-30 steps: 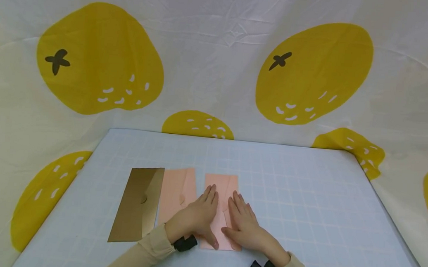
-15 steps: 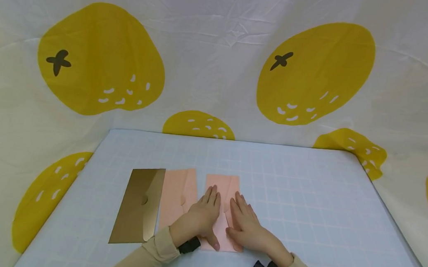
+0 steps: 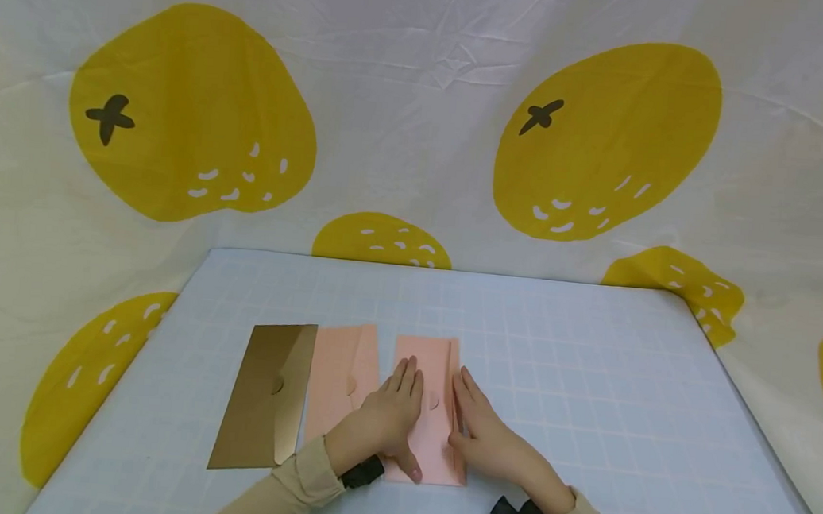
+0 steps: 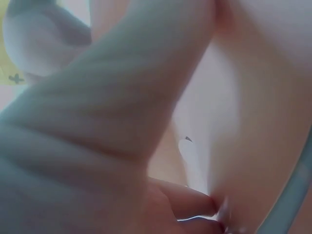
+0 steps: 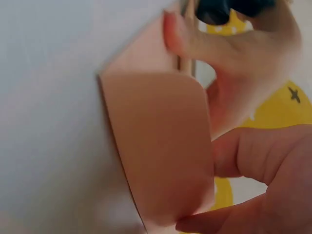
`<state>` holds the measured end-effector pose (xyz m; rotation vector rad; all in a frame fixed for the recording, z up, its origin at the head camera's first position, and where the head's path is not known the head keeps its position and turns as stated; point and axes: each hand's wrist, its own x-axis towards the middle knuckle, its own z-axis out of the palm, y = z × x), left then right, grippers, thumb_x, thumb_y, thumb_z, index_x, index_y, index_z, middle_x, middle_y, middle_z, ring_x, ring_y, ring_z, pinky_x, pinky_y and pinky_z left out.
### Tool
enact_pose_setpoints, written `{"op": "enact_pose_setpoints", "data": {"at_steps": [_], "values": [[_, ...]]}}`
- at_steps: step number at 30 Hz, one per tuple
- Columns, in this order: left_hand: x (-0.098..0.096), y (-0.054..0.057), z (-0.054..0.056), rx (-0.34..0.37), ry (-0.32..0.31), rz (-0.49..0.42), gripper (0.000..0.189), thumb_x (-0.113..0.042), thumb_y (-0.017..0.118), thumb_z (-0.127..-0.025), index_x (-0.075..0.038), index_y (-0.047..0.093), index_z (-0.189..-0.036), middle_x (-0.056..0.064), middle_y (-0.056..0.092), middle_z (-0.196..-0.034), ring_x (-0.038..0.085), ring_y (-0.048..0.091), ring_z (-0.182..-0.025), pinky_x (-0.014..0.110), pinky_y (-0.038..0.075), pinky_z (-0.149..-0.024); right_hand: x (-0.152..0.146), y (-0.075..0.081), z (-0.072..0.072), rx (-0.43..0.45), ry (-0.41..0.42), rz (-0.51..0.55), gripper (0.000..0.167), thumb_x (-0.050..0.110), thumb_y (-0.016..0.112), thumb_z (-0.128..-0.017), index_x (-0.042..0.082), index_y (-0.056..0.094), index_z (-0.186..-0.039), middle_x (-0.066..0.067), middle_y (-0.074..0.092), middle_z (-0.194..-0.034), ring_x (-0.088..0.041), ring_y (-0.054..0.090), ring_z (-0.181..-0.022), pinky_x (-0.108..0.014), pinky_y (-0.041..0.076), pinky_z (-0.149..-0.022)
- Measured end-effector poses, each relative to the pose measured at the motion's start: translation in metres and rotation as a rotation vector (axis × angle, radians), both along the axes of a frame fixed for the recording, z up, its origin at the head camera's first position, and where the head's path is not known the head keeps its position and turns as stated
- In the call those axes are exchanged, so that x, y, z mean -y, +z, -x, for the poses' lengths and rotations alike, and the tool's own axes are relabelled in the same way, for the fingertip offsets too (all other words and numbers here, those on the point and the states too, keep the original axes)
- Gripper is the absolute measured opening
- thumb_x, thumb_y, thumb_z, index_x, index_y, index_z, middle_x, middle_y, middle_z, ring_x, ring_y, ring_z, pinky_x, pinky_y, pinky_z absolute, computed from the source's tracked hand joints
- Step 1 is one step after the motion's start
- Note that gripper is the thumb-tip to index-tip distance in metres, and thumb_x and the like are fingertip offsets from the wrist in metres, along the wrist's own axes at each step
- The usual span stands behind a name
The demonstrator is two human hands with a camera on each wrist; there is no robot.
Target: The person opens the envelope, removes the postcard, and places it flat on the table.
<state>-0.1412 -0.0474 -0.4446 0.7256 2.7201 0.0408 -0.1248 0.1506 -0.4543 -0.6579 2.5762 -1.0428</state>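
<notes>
A pink envelope (image 3: 423, 369) lies at the middle of the table, its flap (image 5: 156, 146) raised along the right side. On its left part the left hand (image 3: 387, 418) rests with fingers straight and together, thumb spread toward the near edge. At the flap is the right hand (image 3: 488, 437); in the right wrist view its thumb reaches behind the flap's edge and a fingertip lies in front, pinching it. A small curved slit shows on the uncovered face. In the left wrist view, blurred skin fills much of the frame, with the left hand's fingertips (image 4: 200, 202) low down.
Left of the envelope lies a second pink envelope (image 3: 335, 371), partly covered by the left hand. A gold-brown envelope (image 3: 254, 397) lies beside that one. The pale checked table (image 3: 623, 407) meets a white cloth (image 3: 406, 129) with yellow fruit prints at its back edge.
The right hand has moved slightly right, bringing the flap up from lying flat and uncovering the slit. The left hand stays nearly in place.
</notes>
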Motion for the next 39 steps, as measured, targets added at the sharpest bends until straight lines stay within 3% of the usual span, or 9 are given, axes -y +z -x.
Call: {"op": "enact_pose_setpoints", "data": {"at_steps": [4,9,21,27,35,39], "values": [[0.001,-0.001,0.000,-0.007,-0.002,0.010,0.146,-0.070,0.085,-0.047,0.006,0.022,-0.154,0.026,0.008,-0.162,0.036,0.010,-0.150,0.040,0.027,-0.116,-0.008,0.005,0.005,0.051,-0.050,0.036,0.081,0.002,0.053,-0.089,-0.011,0.005,-0.153,-0.030,-0.003,-0.161,-0.043,0.001,-0.148,-0.061,0.014,-0.114],[0.001,0.001,0.000,-0.005,-0.009,0.017,0.145,-0.071,0.085,-0.048,0.006,0.022,-0.154,0.026,0.009,-0.162,0.036,0.010,-0.150,0.040,0.028,-0.115,-0.018,0.008,0.010,0.091,-0.025,0.049,0.080,-0.002,0.051,-0.090,-0.013,0.001,-0.152,-0.032,-0.001,-0.160,-0.044,0.000,-0.148,-0.060,0.011,-0.115],[0.000,0.000,0.000,-0.004,-0.016,0.015,0.146,-0.071,0.085,-0.048,0.007,0.021,-0.154,0.026,0.009,-0.162,0.036,0.010,-0.150,0.039,0.028,-0.115,-0.037,-0.001,0.020,0.112,-0.076,-0.026,0.085,0.007,0.060,-0.091,-0.013,0.005,-0.152,-0.029,-0.006,-0.161,-0.044,-0.008,-0.148,-0.063,0.006,-0.115],[0.001,-0.001,0.000,0.010,-0.002,-0.002,0.146,-0.070,0.086,-0.048,0.007,0.021,-0.154,0.025,0.007,-0.162,0.036,0.008,-0.150,0.040,0.027,-0.116,-0.043,-0.008,0.026,0.083,-0.088,-0.056,0.093,0.013,0.068,-0.087,-0.011,0.008,-0.153,-0.028,-0.005,-0.162,-0.046,-0.009,-0.147,-0.067,0.004,-0.113],[0.002,-0.002,0.001,0.000,-0.016,-0.002,0.146,-0.072,0.084,-0.048,0.007,0.021,-0.154,0.026,0.008,-0.162,0.036,0.009,-0.150,0.040,0.027,-0.116,-0.054,-0.014,0.032,-0.034,0.018,-0.071,0.090,0.025,0.071,-0.089,-0.010,0.019,-0.153,-0.031,0.002,-0.161,-0.050,-0.004,-0.146,-0.066,0.003,-0.113],[0.002,-0.002,0.002,0.006,-0.024,-0.003,0.145,-0.072,0.084,-0.049,0.005,0.021,-0.154,0.026,0.007,-0.162,0.036,0.009,-0.150,0.039,0.027,-0.116,-0.056,-0.017,0.034,-0.052,0.036,-0.063,0.090,0.029,0.071,-0.089,-0.011,0.021,-0.152,-0.032,0.003,-0.160,-0.052,-0.004,-0.145,-0.068,0.003,-0.112]]}}
